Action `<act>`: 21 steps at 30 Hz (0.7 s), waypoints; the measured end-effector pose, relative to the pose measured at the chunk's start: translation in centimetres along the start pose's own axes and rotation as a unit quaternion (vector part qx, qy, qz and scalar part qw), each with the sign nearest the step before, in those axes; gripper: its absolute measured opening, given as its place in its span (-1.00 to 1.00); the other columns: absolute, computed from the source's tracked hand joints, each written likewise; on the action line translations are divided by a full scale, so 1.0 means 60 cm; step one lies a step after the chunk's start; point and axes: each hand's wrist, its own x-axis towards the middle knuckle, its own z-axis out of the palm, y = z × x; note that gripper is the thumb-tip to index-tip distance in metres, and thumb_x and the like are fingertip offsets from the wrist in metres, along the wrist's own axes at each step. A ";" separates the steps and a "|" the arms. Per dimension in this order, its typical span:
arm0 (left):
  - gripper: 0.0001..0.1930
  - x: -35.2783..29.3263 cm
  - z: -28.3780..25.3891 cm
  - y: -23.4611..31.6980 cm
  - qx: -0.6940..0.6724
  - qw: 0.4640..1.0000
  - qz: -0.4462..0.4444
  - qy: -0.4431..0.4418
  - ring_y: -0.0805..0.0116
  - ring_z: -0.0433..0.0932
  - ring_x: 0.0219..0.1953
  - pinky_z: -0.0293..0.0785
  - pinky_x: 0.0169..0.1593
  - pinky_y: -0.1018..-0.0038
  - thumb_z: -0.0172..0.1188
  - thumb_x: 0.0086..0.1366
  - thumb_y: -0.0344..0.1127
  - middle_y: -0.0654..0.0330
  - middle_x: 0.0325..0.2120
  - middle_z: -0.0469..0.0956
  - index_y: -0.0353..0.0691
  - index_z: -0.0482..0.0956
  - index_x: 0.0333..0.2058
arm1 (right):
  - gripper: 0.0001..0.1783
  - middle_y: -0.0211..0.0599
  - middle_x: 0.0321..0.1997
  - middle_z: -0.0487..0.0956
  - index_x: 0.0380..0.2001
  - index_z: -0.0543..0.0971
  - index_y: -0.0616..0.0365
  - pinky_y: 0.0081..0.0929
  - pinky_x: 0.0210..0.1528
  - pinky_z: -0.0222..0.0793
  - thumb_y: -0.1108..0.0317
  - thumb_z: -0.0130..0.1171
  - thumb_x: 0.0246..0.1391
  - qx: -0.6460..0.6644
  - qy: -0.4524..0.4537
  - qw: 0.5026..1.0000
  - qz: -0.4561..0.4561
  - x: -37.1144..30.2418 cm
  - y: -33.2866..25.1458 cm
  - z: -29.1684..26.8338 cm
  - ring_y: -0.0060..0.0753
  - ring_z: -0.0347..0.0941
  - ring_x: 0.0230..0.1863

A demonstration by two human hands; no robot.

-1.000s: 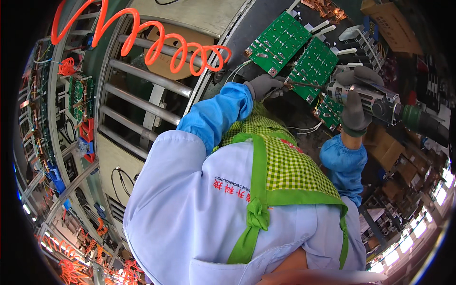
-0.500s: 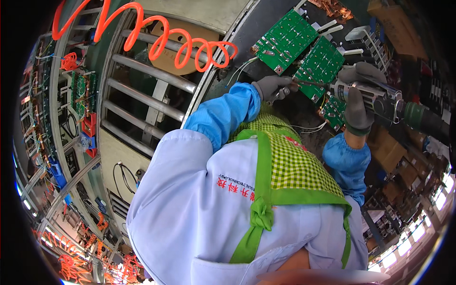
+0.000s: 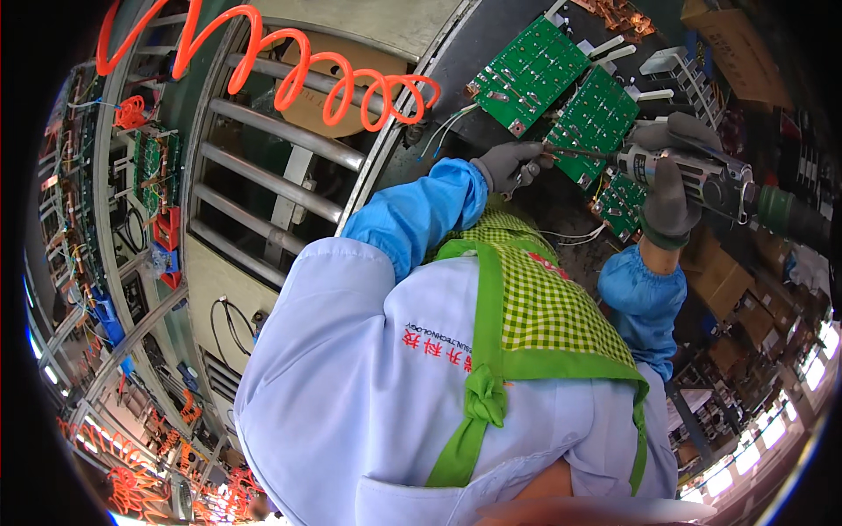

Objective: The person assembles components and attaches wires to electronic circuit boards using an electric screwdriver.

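Observation:
My right hand (image 3: 671,188), in a grey glove, is wrapped round a power screwdriver (image 3: 702,182) with a metal body and a dark green rear end. The tool lies nearly level, its long thin bit pointing left. At the bit's tip, my gloved left hand (image 3: 510,167) is closed, its fingertips pinched round a small piece that I cannot make out. Just beyond the hands are two green circuit boards (image 3: 531,72) (image 3: 593,127) with small metal parts on them. A smaller green board (image 3: 621,206) sits beneath the screwdriver, partly hidden by my right hand.
A coiled orange air hose (image 3: 303,70) hangs at the upper left above a metal roller conveyor (image 3: 272,180). Copper parts (image 3: 618,16) lie at the far edge. A finned metal piece (image 3: 688,74) and cardboard boxes (image 3: 745,57) are at the right. Thin white wires (image 3: 574,237) trail near my apron.
Both hands have shifted slightly to the right, the screwdriver with them. The grips look the same, and the boards stay beside the hands.

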 end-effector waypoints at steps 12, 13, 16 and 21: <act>-0.75 0.006 -0.009 -0.005 -0.043 0.999 -0.013 -0.005 0.61 0.30 -0.54 0.25 -0.61 0.78 -0.01 0.33 -0.25 0.17 -0.39 0.41 -0.26 0.38 -0.12 | -0.45 -0.18 -0.34 0.56 -0.10 0.40 0.29 -0.43 -0.17 0.38 0.18 0.26 -0.11 0.012 -0.033 0.999 -0.005 -0.007 -0.010 -0.003 -0.41 0.48 -0.30; -0.75 0.005 -0.009 -0.006 -0.033 0.999 -0.007 0.005 0.61 0.29 -0.54 0.24 -0.61 0.78 -0.01 0.33 -0.25 0.17 -0.38 0.41 -0.27 0.38 -0.12 | -0.44 -0.20 -0.33 0.57 -0.09 0.41 0.28 -0.50 -0.19 0.37 0.18 0.29 -0.13 0.023 -0.038 0.999 0.000 -0.007 -0.013 -0.001 -0.46 0.47 -0.29; -0.75 0.001 0.004 -0.008 -0.027 0.999 0.006 0.025 0.61 0.29 -0.54 0.23 -0.62 0.79 -0.02 0.34 -0.24 0.16 -0.38 0.41 -0.29 0.38 -0.14 | -0.44 -0.22 -0.35 0.57 -0.09 0.41 0.27 -0.49 -0.22 0.37 0.19 0.30 -0.14 0.020 -0.031 0.999 0.001 -0.001 -0.007 0.000 -0.49 0.46 -0.33; -0.74 0.001 0.005 -0.006 0.006 1.000 0.014 0.021 0.61 0.28 -0.54 0.23 -0.62 0.79 -0.03 0.34 -0.23 0.14 -0.37 0.41 -0.34 0.38 -0.18 | -0.44 -0.17 -0.36 0.55 -0.09 0.37 0.31 -0.38 -0.18 0.40 0.16 0.22 -0.09 -0.004 -0.027 1.000 0.012 0.000 -0.004 0.001 -0.35 0.48 -0.33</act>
